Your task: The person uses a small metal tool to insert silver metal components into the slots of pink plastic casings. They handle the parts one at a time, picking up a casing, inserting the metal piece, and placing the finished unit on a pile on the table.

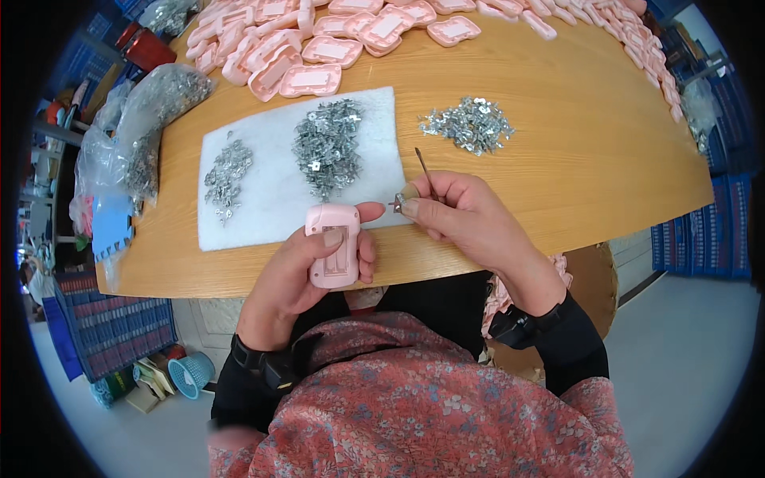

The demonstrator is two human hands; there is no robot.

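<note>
1. We have a wooden table (574,151) in front of us, its far edge crowded with a heap of pink shells (333,52).
2. Nearer lies a white pad (271,127), bearing two piles of metal pieces: a larger central one (327,147) and a smaller left one (227,175). Another pile (472,126) sits on bare wood to the right.
3. Our left hand (293,271) is wrapped around a pink casing (339,267) at the table's near edge, thumb over its recessed compartment.
4. Our right hand (470,215) is pinched narrow, also carrying a thin tool (423,167) with its tip pointing away from us.
5. Between that thumb and finger is a small metal clip (398,202), apart from the casing. We judge the step in hand to be presenting one clip beside the casing; the next move calls for a steady casing and careful alignment.
</note>
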